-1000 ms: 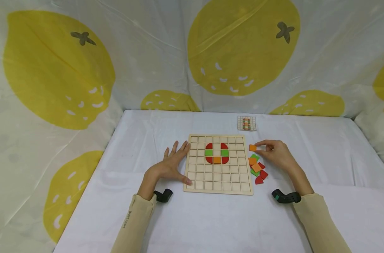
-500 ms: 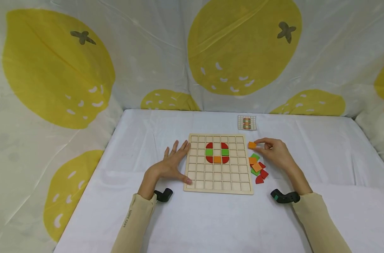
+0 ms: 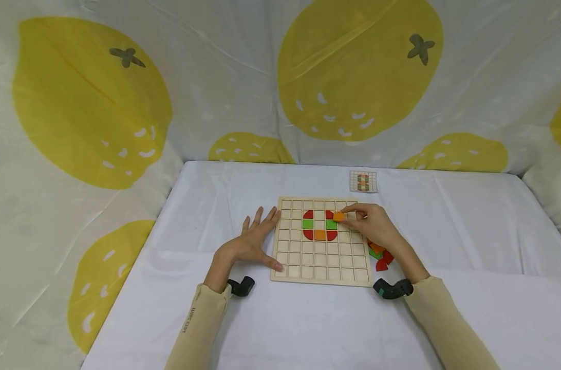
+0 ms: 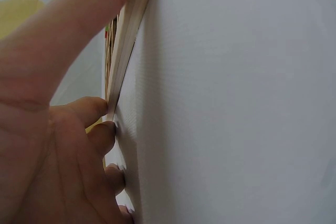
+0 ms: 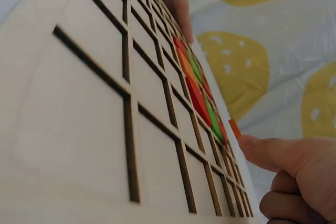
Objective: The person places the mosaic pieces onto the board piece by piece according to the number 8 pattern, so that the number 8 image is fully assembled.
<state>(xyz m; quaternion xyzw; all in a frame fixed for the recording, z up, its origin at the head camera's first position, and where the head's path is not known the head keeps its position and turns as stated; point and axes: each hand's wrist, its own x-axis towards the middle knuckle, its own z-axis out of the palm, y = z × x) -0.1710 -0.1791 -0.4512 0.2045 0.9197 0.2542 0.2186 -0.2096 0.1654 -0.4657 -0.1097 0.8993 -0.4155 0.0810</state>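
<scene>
A wooden grid board (image 3: pixel 322 262) lies on the white cloth. Set in its cells are red quarter-round tiles (image 3: pixel 307 235), green square tiles (image 3: pixel 307 224) and one orange square tile (image 3: pixel 319 235), in a ring around two bare cells. My right hand (image 3: pixel 373 224) pinches another orange square tile (image 3: pixel 338 217) between thumb and forefinger, over the ring's right side. In the right wrist view that held tile (image 5: pixel 234 128) shows edge-on above the board. With fingers spread, my left hand (image 3: pixel 249 246) rests against the board's left edge, its thumb on the lower left corner.
Right of the board lies a pile of loose red (image 3: pixel 381 264), green and orange tiles, partly hidden by my right hand and wrist. A small pattern card (image 3: pixel 363 182) lies behind the board. A lemon-print curtain (image 3: pixel 243 77) closes off the back.
My right hand has carried the orange tile left, from beside the board to above the ring of tiles. My left hand keeps its place at the board's edge.
</scene>
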